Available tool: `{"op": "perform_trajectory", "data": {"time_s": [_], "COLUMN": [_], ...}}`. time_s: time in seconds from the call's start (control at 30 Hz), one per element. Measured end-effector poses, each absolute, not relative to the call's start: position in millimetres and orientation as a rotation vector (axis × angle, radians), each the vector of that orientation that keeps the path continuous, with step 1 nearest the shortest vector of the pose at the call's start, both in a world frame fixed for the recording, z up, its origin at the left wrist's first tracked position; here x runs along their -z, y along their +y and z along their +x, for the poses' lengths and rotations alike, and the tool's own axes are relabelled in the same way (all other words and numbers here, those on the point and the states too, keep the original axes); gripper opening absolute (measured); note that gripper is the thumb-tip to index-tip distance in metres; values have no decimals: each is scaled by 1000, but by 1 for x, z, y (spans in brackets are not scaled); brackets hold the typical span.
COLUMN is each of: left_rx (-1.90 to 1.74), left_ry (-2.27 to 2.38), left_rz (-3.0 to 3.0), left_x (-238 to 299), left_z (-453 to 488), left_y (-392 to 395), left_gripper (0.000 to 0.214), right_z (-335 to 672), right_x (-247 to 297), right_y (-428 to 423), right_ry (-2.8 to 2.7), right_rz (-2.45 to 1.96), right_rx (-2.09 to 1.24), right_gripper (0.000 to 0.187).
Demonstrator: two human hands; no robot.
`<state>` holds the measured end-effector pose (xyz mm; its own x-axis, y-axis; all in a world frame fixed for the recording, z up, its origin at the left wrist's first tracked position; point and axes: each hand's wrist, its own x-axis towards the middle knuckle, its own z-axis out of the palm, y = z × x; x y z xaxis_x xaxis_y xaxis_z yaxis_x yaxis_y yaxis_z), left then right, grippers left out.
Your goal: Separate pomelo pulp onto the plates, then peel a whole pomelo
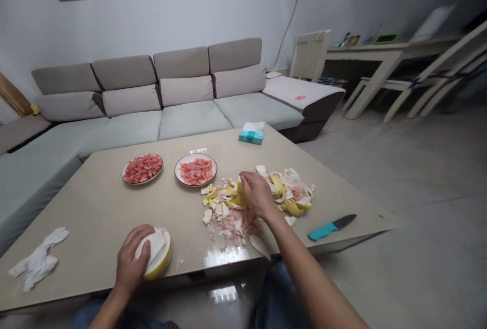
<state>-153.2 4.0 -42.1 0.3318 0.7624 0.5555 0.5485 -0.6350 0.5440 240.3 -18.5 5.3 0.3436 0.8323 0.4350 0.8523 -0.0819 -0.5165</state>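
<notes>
Near the table's front edge, my left hand is wrapped round a partly peeled pomelo, with yellow rind below and white pith on its upper side. My right hand is over a pile of pomelo peel, its fingers curled downward among the scraps. What those fingers hold, if anything, is hidden. Pinkish membrane scraps are scattered in front of the pile. Toward the back stand two plates of pink pomelo flesh, a fuller left plate and a right plate.
A knife with a turquoise handle lies at the right table edge, blade pointing away to the right. At the back is a tissue pack. Crumpled white tissue lies at the far left. Behind the table runs a grey sofa.
</notes>
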Motion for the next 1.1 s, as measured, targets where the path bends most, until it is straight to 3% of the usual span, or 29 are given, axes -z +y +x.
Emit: {"op": "perform_trajectory", "data": {"time_s": [0.27,0.43,0.6,1.1], "left_rx": [-1166,-1189,-1210,-1197], "left_ry": [1285,1324,1383,1435], "left_rz": [2316,2302,2262,2210], "left_x": [41,44,50,53], "left_z": [-148,-152,-158,-158], "left_y": [5,6,10,11], "left_gripper": [30,33,35,37], "right_z": [139,103,134,270], "right_x": [33,44,49,26], "right_y": [-17,24,35,25], "right_ry": [-2008,-2293,-2363,-2516], "right_rz": [-1707,-1624,-1743,-1813], "right_rx": [59,91,145,158], "right_gripper": [28,37,26,19]}}
